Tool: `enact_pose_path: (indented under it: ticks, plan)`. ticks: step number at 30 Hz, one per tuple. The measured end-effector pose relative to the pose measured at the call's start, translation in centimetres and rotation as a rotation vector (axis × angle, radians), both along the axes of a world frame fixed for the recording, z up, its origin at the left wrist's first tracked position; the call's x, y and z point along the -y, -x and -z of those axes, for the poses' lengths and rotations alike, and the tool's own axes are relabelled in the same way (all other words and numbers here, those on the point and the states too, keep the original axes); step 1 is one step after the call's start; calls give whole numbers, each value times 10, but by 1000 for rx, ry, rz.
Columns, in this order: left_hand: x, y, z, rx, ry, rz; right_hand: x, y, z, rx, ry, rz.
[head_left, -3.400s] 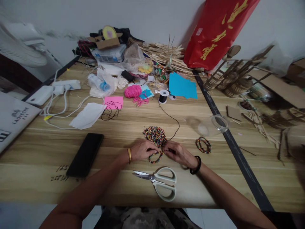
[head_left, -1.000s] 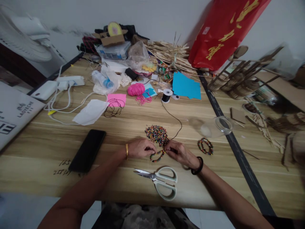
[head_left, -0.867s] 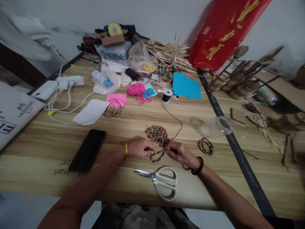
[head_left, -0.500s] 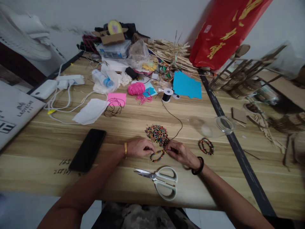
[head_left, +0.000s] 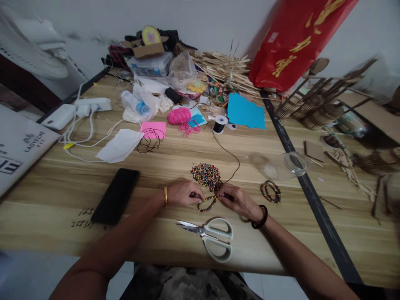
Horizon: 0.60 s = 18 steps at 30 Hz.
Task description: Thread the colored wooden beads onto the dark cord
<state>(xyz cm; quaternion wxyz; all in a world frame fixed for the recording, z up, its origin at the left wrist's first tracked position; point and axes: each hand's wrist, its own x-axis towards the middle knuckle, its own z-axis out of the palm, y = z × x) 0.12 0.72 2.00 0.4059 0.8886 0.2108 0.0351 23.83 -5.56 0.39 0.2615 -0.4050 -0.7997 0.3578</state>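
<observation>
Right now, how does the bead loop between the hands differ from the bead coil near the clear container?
The bead loop is between left hand and right hand; the bead coil lies apart from both. The bead loop looks like one ring; the bead coil, two overlapping rings. Both are strung, multicoloured beads.

Lighting: dim, cool, largely even. Shadows: soft; below right hand (head_left: 236, 200), on wall (head_left: 215, 18) beside red bag (head_left: 300, 46), left of clear container (head_left: 289, 163). Glare: pale sheen along near edge of table (head_left: 256, 252). Margins: wide-angle stretch in fan (head_left: 26, 54); blur over far-right basketwork (head_left: 379, 160).
</observation>
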Motion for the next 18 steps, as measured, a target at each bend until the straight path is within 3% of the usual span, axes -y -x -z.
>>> enact_pose_path:
  ticks: [18]
  plan:
    - [1,-2,3,-1,15,-30,0,1,-2,3,10,2]
